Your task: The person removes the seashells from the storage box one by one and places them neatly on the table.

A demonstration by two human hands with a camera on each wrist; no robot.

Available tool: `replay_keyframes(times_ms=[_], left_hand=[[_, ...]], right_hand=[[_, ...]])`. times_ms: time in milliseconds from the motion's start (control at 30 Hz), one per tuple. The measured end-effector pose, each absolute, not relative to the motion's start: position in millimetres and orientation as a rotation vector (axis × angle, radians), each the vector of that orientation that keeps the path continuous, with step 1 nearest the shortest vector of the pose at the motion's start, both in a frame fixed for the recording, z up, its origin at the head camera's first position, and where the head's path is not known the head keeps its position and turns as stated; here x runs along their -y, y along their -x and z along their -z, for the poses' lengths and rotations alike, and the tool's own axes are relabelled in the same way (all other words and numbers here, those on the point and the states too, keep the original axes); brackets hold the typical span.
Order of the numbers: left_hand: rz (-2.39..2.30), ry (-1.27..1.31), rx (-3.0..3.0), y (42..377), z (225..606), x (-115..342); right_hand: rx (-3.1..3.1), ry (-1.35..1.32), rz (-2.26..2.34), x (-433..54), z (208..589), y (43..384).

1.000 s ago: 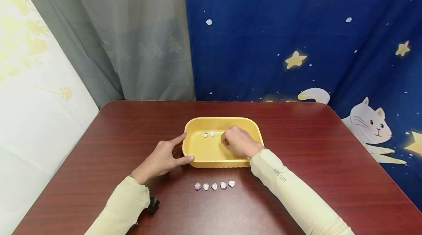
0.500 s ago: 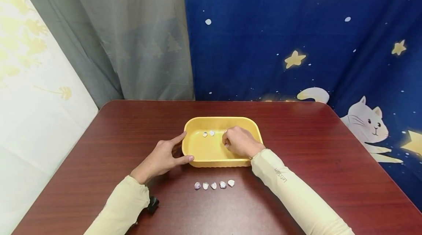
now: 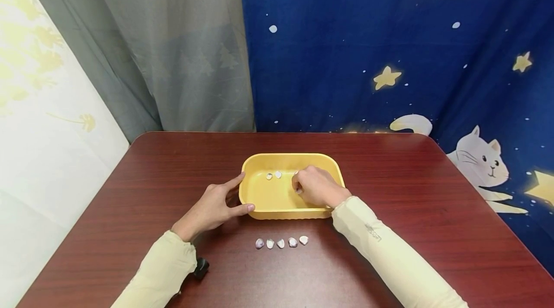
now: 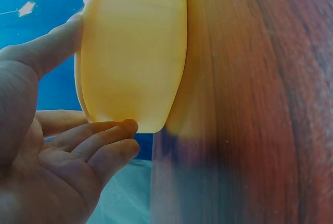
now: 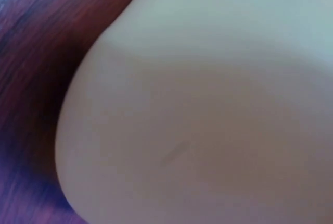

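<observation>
Blue curtain (image 3: pixel 337 48) with stars and a cat, top centre to right of the head view; grey drape (image 3: pixel 199 58) upper left, white panel (image 3: pixel 47 164) at the left edge. Below: dark red wood table (image 3: pixel 389 164), across the lower frame. Right sleeve (image 3: pixel 389 255), cream, runs up from lower right; left sleeve (image 3: pixel 156 267), same colour, lower left. Yellow tray (image 3: pixel 285 214) sits on the table, just below frame centre. Left hand (image 3: pixel 212 206) is at the tray's left end, spread, fingers mostly straight; thumb on the near rim, index finger on the left rim. Left wrist view agrees: fingertips against the outer wall. Right hand (image 3: pixel 316 185) is inside the tray's right half, fingers curled; can't tell if they grip anything. Right wrist view doesn't help, mostly a blurred pale surface. Small black object (image 3: pixel 201 268) by the left cuff, partly hidden. Five pale pieces (image 3: pixel 281 243) lie in a row on the table below the tray, leftmost one purplish, none touching. Two small whitish pieces (image 3: pixel 278 174) lie near each other in the tray, upper left part. Tiniest: a white spot (image 3: pixel 296 172) at the right hand's upper left edge, too small to identify.
</observation>
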State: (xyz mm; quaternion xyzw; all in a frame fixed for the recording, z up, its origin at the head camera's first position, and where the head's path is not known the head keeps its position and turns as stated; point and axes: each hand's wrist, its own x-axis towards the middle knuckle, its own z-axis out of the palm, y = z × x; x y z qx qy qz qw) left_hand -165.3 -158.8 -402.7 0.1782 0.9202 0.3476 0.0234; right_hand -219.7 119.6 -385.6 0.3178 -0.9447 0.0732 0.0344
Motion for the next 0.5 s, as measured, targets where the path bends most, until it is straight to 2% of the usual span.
replay_keyframes(times_ms=[500], left_hand=[[-1.095,-0.557,-2.835,166.3,404.1,159.4]], right_hand=[[2.835,-1.023,-0.259,-120.5,364.5,197.8]])
